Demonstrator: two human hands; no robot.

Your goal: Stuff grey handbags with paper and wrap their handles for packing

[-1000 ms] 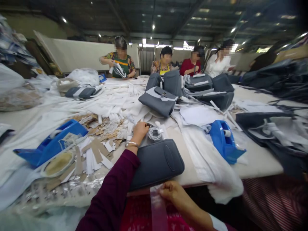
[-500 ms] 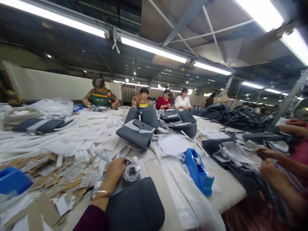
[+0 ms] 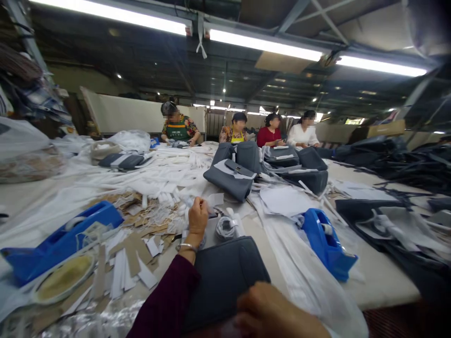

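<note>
A dark grey handbag (image 3: pixel 229 272) lies flat in front of me, with a coiled, wrapped strap (image 3: pixel 226 227) at its far edge. My left hand (image 3: pixel 198 218), with a bracelet at the wrist, is raised just beyond the bag's far left corner. Its fingers are pinched together; a pale, thin piece (image 3: pixel 215 199) shows beside them, but I cannot make out what they grip. Low over the bag's near right corner is my right hand (image 3: pixel 264 305), smeared by motion, its fingers curled and their hold unclear.
Blue tape dispensers stand left (image 3: pixel 66 234) and right (image 3: pixel 326 244). Paper and card scraps (image 3: pixel 130 258) cover the left of the table (image 3: pixel 384 281). More grey bags (image 3: pixel 232 178) are piled ahead, with dark material (image 3: pixel 387 155) heaped far right. Several people sit across the table.
My left hand has lifted off the bag's far edge, fingers now pinched upward. My right hand has come into view at the bottom. The view has turned left, and the neighbour's hands are out of frame.
</note>
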